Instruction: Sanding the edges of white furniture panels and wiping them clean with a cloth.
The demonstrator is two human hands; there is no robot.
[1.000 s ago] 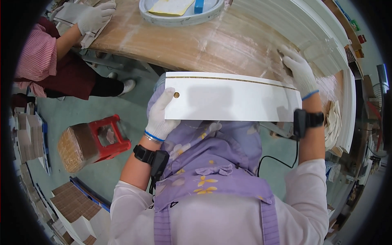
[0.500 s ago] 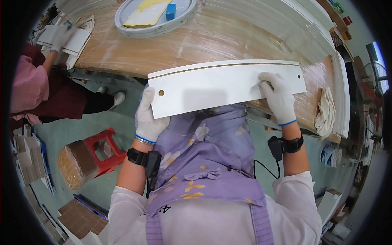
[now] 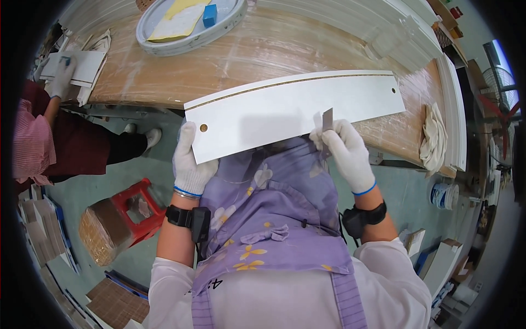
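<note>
A long white panel (image 3: 296,107) lies tilted across the table's near edge, its left end reaching out over my lap. It has a brown groove along its far side and a round hole at each end. My gloved left hand (image 3: 193,159) grips the left end, thumb on top and fingers underneath. In my gloved right hand (image 3: 345,151) is a thin flat grey blade (image 3: 327,119), pinched upright between thumb and fingers. This hand is beside the panel's near edge, right of its middle; whether the blade touches the panel I cannot tell.
A film-wrapped table (image 3: 148,71) carries a round grey lid (image 3: 159,49) with a yellow-and-white sheet (image 3: 178,24) and a blue block (image 3: 210,15). Cloth gloves (image 3: 434,137) lie at the right corner. Another person's gloved hand (image 3: 63,77) works at far left. A red stool (image 3: 139,211) stands lower left.
My right hand has moved left and down off the panel's face, and the grey blade now shows plainly in it. The panel has shifted slightly left with my left hand still on it.
</note>
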